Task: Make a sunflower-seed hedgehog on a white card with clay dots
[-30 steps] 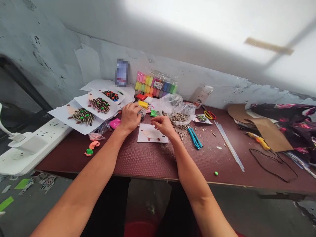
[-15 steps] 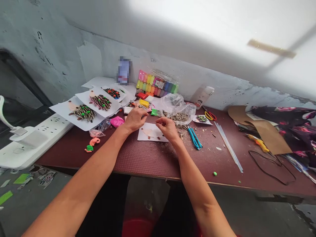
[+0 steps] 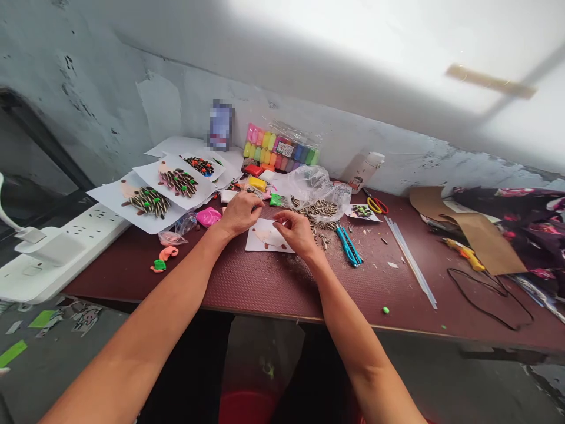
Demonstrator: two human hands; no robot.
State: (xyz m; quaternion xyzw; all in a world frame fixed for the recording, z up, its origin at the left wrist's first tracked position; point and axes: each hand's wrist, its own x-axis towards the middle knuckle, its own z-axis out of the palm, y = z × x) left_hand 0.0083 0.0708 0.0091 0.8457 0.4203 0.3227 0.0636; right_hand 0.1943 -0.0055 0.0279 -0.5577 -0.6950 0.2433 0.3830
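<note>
The left hand (image 3: 241, 213) has drawn in to the far left corner of the white card (image 3: 253, 244), fingers curled, and the right hand (image 3: 298, 232) is pinched above its right side; whether either holds anything, I cannot tell. The card lies mid-bench (image 3: 265, 288), set back from the near edge, its peach shape (image 3: 270, 236) now between both hands.

Single head view: looks forward and down from above the near edge of the table (image 3: 265, 288); wall (image 3: 198, 88) across upper frame.
</note>
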